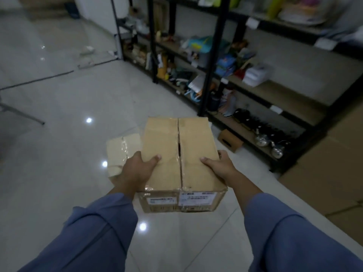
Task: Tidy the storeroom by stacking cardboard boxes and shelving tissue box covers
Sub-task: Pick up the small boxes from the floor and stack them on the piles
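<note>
I hold a brown cardboard box (176, 152) above the floor, its taped top flaps facing up and white labels on the near side. My left hand (135, 169) grips its left side with the thumb on top. My right hand (220, 165) grips the right side the same way. A paler cardboard box (119, 152) with shiny tape sits on the floor just left of and behind the held one, partly hidden by my left hand.
Black metal shelving (212, 61) runs along the right, crowded with mixed goods. A small brown box (229, 141) lies on the floor by its foot. Large cardboard boxes (334, 173) stand at the far right. Glossy white tile floor (59, 134) spreads to the left.
</note>
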